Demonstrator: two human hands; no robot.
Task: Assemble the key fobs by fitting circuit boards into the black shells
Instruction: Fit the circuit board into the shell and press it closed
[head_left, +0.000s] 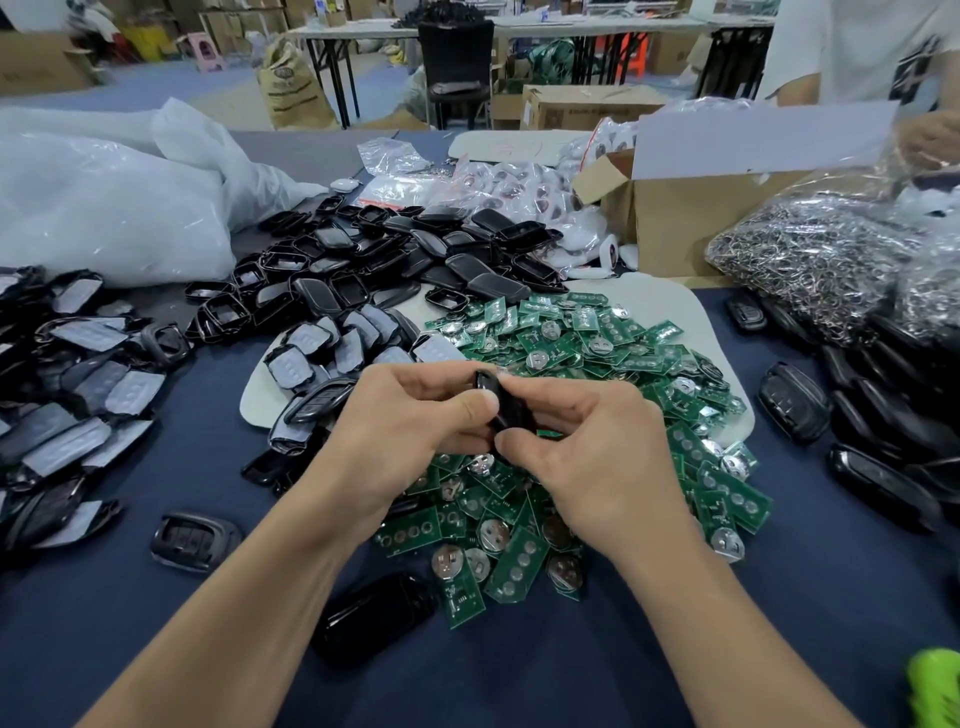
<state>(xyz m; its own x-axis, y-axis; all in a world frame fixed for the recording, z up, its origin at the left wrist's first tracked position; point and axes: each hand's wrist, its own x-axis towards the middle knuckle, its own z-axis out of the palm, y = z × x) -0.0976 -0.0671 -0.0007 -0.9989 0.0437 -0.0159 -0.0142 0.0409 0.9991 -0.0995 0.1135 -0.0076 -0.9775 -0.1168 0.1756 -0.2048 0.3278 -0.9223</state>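
Both hands hold one black key fob shell (503, 402) edge-on above the table's middle. My left hand (410, 421) grips its left side, thumb on the near edge. My right hand (582, 441) pinches its right side with thumb and fingers. Whether a board sits inside it is hidden. Under and beyond my hands spreads a heap of green circuit boards (597, 353) with round battery clips. Empty black shells (395, 254) are piled behind. Shells with grey button pads (78, 395) lie at the left.
Closed black fobs (883, 436) are stacked at the right, with single fobs (195, 540) on the dark blue cloth near me. A bag of metal key rings (821, 260), a cardboard box (691, 218) and a white plastic bag (104, 197) stand behind. Another person's hand (930, 137) works at the far right.
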